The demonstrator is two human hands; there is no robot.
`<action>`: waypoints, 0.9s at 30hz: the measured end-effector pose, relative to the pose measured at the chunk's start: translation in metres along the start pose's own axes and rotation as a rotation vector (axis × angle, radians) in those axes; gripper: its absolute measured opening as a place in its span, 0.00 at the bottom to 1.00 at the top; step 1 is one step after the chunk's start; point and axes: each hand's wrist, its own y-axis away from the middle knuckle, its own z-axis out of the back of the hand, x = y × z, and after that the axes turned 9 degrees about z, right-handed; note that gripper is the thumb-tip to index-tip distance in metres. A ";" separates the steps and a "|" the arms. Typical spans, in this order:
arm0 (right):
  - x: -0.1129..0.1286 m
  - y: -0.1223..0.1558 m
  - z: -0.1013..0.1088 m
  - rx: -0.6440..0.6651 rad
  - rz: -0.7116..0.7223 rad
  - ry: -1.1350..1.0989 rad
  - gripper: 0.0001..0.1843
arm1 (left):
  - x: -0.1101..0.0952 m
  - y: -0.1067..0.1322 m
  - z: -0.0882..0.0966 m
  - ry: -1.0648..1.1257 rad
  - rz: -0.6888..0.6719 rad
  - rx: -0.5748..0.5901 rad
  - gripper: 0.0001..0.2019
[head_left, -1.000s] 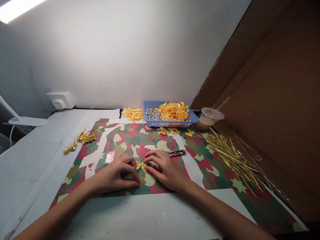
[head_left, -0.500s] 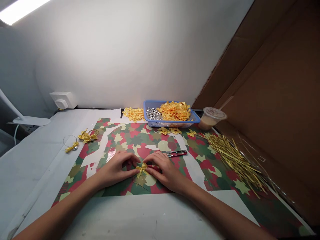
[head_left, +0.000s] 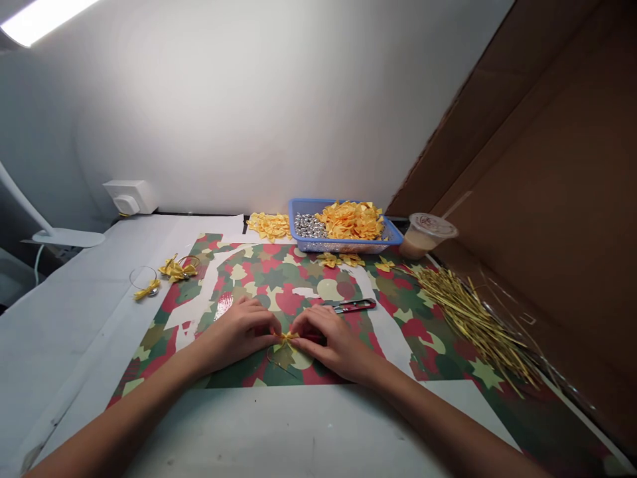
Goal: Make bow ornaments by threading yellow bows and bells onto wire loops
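A small yellow ribbon bow [head_left: 286,338] is pinched between my two hands over the patterned sheet [head_left: 239,378]. My left hand [head_left: 243,328] grips its left loop between thumb and fingertips. On the other side, my right hand [head_left: 331,338] grips the right loop in the same way. From under the bow a thin wire or tie [head_left: 281,367] curves down towards me. Just beyond my right hand lies a pair of thread snips [head_left: 354,305], partly hidden by the fingers.
A blue basket [head_left: 343,246] at the back holds yellow bows and silver bells. Loose bows [head_left: 269,226] lie beside it. A lidded cup [head_left: 425,236] and a bundle of gold ties [head_left: 472,322] are on the right. Bows with looped ties [head_left: 178,269] rest at left.
My fingers have closed in further over the bow's loops, so less of it shows. The whole view has shifted slightly; the other things lie as before.
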 end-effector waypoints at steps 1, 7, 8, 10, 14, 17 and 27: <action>0.001 0.000 0.000 0.009 -0.007 0.002 0.03 | 0.000 0.000 0.000 -0.018 -0.013 0.002 0.06; 0.002 0.000 0.005 0.091 -0.020 0.000 0.05 | -0.002 0.000 0.000 -0.027 0.004 0.045 0.04; 0.002 0.000 0.006 0.109 -0.015 -0.002 0.06 | -0.004 0.000 0.001 -0.028 0.029 0.073 0.03; 0.002 0.001 0.008 0.148 -0.003 -0.007 0.07 | -0.007 0.002 0.002 -0.028 0.077 0.138 0.02; 0.003 0.002 0.010 0.221 0.022 -0.023 0.07 | -0.011 0.005 0.004 -0.018 0.106 0.197 0.04; 0.005 0.002 0.011 0.255 0.033 -0.024 0.06 | -0.012 0.005 0.004 0.000 0.109 0.213 0.03; 0.001 0.003 0.009 0.262 0.069 -0.039 0.07 | -0.018 0.005 0.009 0.001 0.126 0.295 0.05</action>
